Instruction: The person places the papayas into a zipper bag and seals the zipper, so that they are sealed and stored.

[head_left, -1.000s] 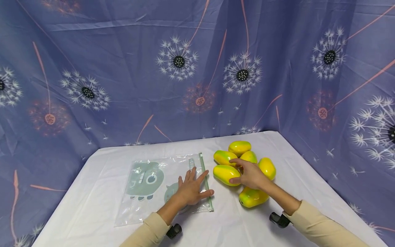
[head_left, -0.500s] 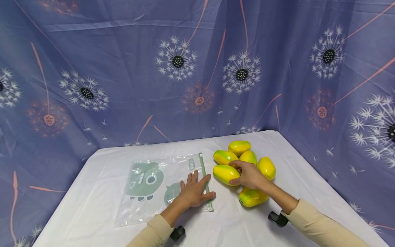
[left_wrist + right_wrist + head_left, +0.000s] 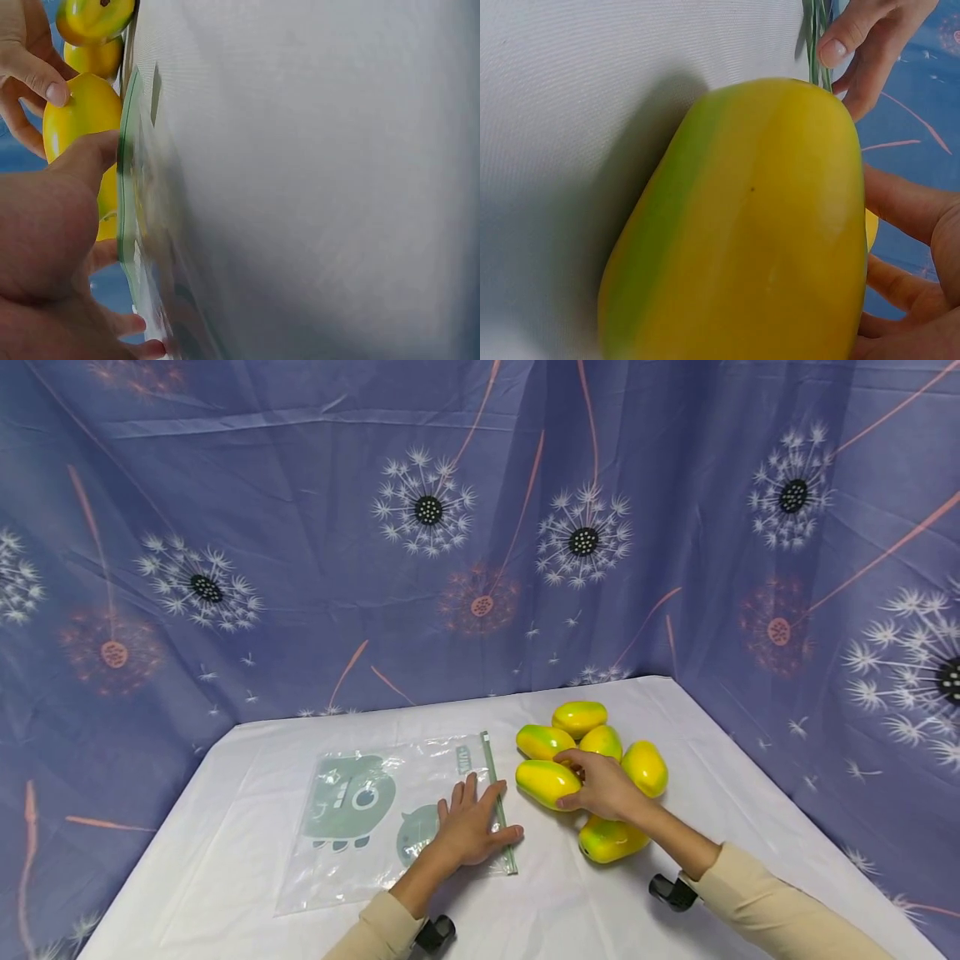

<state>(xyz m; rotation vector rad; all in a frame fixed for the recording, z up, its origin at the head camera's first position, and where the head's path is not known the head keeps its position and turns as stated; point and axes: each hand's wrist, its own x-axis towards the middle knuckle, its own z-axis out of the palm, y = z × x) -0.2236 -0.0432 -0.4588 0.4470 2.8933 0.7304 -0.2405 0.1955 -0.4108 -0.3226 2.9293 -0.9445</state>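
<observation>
A clear zip bag point(image 3: 341, 868) printed with green cartoon figures lies flat on the white cloth. My left hand point(image 3: 468, 831) rests on its right part, fingers spread across the green zip strip point(image 3: 508, 852). To the right, my right hand point(image 3: 603, 787) grips a glossy yellow-green papaya point(image 3: 542, 782), thumb on the near side and fingers over the far side. In the left wrist view, the right thumb point(image 3: 56, 91) presses against that papaya point(image 3: 82, 116). Another papaya point(image 3: 742, 225) fills much of the right wrist view, just in front of the right hand point(image 3: 930, 300).
Several more papayas are grouped around the right hand, including one at the back point(image 3: 579, 718), one at the right point(image 3: 645, 768) and one at the front point(image 3: 609, 841). A blue dandelion-print curtain point(image 3: 322, 552) hangs behind the white-covered table point(image 3: 217, 827).
The left hand has slid slightly toward the near right over the bag. The right hand keeps its hold on the papaya; the camera view has shifted a little.
</observation>
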